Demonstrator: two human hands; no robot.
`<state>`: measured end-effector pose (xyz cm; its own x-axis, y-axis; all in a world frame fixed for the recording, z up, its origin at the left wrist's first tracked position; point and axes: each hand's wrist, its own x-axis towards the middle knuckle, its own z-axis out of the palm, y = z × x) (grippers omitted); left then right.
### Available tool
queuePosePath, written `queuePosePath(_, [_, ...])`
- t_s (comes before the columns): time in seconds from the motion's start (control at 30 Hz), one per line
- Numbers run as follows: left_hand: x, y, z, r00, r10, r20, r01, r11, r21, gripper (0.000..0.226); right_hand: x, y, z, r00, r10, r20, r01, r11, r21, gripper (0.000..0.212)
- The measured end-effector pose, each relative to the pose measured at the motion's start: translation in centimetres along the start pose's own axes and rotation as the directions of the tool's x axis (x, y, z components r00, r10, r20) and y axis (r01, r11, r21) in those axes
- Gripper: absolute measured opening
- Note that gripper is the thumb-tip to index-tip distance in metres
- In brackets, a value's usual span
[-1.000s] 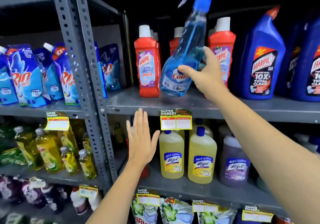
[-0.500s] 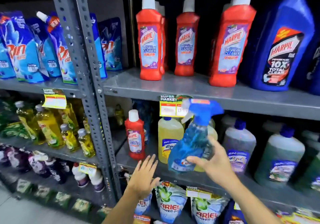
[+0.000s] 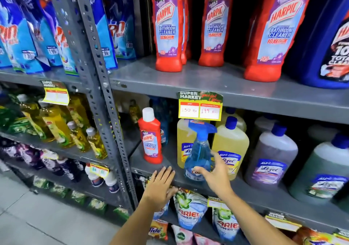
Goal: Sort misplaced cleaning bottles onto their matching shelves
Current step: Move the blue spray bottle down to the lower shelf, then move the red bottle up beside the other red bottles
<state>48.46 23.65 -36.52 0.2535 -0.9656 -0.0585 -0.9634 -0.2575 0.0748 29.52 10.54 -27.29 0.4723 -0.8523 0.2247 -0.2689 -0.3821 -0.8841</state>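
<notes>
My right hand [image 3: 215, 174] grips the spray bottle [image 3: 199, 155] at the middle shelf's [image 3: 264, 193] front edge; left hand [image 3: 160, 184] rests flat, empty. Placing step, I judge; next, let go

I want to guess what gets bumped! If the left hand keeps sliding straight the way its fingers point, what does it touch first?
Probably the small red Harpic bottle. The left hand lies flat at the shelf edge, fingers pointing up and back toward that bottle's base. Depth is hard to judge, so it might pass just to its right.

We see grey metal shelves [image 3: 226, 86] filling most of the frame, held by a post with holes [image 3: 98, 86]. The pale tiled floor [image 3: 37, 222] shows at lower left.
</notes>
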Motion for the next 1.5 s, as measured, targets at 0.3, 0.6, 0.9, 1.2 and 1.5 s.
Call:
queuePosePath(0.3, [0.1, -0.7, 0.7, 0.996, 0.078, -0.050, -0.080, 0.996, -0.049, 0.059, 1.2, 1.7, 1.7, 0.997, 0.066, 0.034, -0.066, 0.998, -0.016, 0.074])
queuePosePath(0.6, [0.6, -2.7, 0.4, 0.973, 0.216, -0.086, -0.214, 0.976, 0.022, 0.070, -1.8, 0.6, 3.0, 0.990, 0.103, -0.098, -0.102, 0.995, 0.019, 0.064])
queuePosePath(0.9, [-0.3, -6.0, 0.1, 0.981, 0.188, -0.041, -0.185, 0.980, 0.074, 0.064, -3.4, -4.7, 9.1, 0.927, -0.366, -0.084, 0.327, 0.897, -0.298, 0.031])
queuePosePath(1.2, [-0.7, -6.0, -0.4, 0.976, 0.201, -0.081, -0.188, 0.972, 0.141, 0.066, 5.3, -9.7, 14.3, 0.996, -0.045, 0.076, 0.050, 0.997, -0.064, 0.073])
queuePosePath(1.5, [-0.8, -6.2, -0.2, 0.983, 0.182, -0.030, -0.176, 0.974, 0.145, 0.070, 7.1, -9.0, 17.0, 0.982, 0.183, 0.050, -0.183, 0.983, -0.013, 0.058])
